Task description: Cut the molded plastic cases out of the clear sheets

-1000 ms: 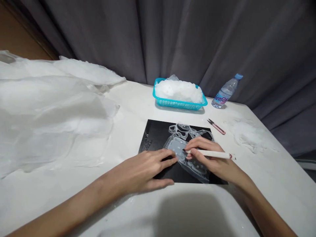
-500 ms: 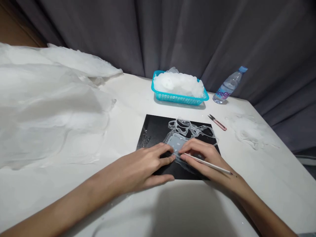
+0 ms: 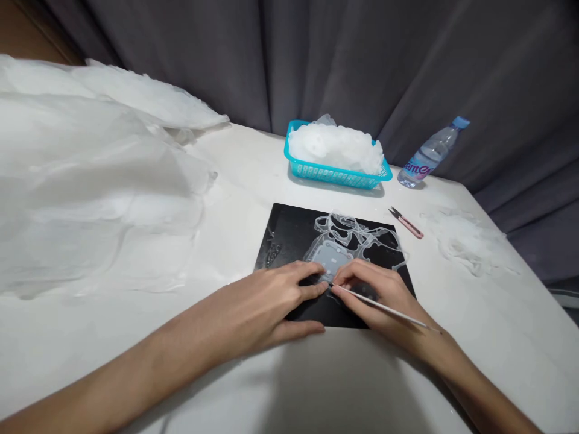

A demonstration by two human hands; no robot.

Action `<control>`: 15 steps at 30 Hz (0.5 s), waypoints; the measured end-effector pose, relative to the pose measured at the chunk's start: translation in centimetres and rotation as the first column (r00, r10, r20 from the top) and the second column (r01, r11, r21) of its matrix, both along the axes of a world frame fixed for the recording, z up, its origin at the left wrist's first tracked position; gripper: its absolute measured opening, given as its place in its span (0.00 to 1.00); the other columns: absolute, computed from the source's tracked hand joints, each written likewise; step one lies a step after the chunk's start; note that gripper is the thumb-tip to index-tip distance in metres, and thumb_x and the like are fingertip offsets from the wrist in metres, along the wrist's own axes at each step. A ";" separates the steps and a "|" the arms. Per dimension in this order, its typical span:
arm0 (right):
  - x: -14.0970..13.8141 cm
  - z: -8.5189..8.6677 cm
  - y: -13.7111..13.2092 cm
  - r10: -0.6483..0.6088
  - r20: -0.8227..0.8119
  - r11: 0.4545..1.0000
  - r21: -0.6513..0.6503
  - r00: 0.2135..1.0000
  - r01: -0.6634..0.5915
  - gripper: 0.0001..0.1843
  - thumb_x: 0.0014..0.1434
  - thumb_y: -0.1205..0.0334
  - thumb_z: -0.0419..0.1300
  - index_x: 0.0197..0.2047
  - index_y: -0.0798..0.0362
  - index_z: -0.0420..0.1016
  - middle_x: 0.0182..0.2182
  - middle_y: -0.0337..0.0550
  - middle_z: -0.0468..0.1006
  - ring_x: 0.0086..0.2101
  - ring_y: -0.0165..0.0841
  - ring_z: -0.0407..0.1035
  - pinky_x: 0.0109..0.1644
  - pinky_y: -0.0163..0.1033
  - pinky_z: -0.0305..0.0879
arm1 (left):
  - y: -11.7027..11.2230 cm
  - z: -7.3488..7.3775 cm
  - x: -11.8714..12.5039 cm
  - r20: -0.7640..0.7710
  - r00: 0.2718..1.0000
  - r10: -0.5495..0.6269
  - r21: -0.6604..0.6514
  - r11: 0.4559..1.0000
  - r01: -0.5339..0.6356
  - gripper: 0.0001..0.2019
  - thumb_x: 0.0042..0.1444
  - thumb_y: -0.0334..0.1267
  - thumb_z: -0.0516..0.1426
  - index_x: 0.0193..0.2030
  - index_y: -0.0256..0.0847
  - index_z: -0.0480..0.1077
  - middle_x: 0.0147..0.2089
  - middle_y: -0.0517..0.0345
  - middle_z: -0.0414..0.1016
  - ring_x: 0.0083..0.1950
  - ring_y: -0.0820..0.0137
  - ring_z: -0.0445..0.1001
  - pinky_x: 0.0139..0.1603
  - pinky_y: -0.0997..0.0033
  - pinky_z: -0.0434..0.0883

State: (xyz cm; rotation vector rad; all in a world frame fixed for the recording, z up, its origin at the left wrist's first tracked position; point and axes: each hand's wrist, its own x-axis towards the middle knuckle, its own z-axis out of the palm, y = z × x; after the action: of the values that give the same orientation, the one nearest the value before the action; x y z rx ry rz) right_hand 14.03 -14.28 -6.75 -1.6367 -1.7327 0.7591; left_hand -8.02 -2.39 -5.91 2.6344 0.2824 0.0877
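A translucent, flat moulded sheet with small raised spots [image 3: 332, 256] lies on a black board [image 3: 289, 232]. My left hand [image 3: 289, 295] rests on it with fingers stretched out, two fingertips pressing the sheet's near edge and the thumb apart on the board. My right hand [image 3: 375, 286] pinches a thin white stick [image 3: 389, 308] like a pen. The stick's working tip meets the sheet by my left fingertips, too small to make out, and its other end points back over my right wrist. Loose clear strips [image 3: 357, 235] lie tangled beyond the sheet.
A blue basket [image 3: 339, 175] heaped with white translucent pieces stands at the back, beside a water bottle [image 3: 432, 154]. Pink-handled thread snips [image 3: 406, 223] lie right of the board, near a pile of clear scraps [image 3: 473, 244]. Large plastic bags [image 3: 99, 181] cover the table's left side.
The whole view has shifted slightly, so things sit a little further right and higher. My right hand and the stick have tilted a little; both hands stay at the sheet.
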 end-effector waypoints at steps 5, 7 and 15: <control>-0.3 -0.2 0.0 0.022 0.052 0.998 0.062 0.998 -0.026 0.05 0.69 0.69 0.60 0.41 0.50 0.74 0.37 0.39 0.78 0.37 0.31 0.74 0.44 0.36 0.69 | -0.1 -0.2 -0.1 0.011 1.000 0.007 -0.012 1.000 -0.007 0.25 0.69 0.52 0.59 0.67 0.41 0.72 0.72 0.45 0.69 0.65 0.53 0.76 0.64 0.59 0.73; -0.4 -0.4 0.0 0.038 0.091 0.995 0.092 0.995 -0.046 0.05 0.69 0.70 0.59 0.41 0.51 0.73 0.37 0.39 0.77 0.37 0.31 0.74 0.44 0.36 0.69 | -0.2 -0.2 -0.1 0.006 1.000 0.002 -0.012 1.000 -0.002 0.26 0.69 0.51 0.59 0.67 0.40 0.72 0.72 0.45 0.69 0.65 0.53 0.76 0.64 0.59 0.73; -1.9 -1.2 -0.1 -0.001 0.354 0.932 0.340 0.935 -0.128 0.08 0.71 0.74 0.53 0.43 0.53 0.70 0.38 0.47 0.78 0.41 0.38 0.75 0.49 0.42 0.71 | -0.2 -1.4 -0.3 0.066 0.997 0.030 0.004 1.000 -0.030 0.28 0.67 0.52 0.60 0.69 0.43 0.70 0.73 0.47 0.67 0.68 0.53 0.74 0.65 0.58 0.74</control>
State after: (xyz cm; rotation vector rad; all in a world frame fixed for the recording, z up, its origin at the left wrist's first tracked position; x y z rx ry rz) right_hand 12.15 -14.41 -7.92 -1.5261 -2.0365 0.1581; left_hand -8.31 -2.57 -7.35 2.6264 0.2999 0.1852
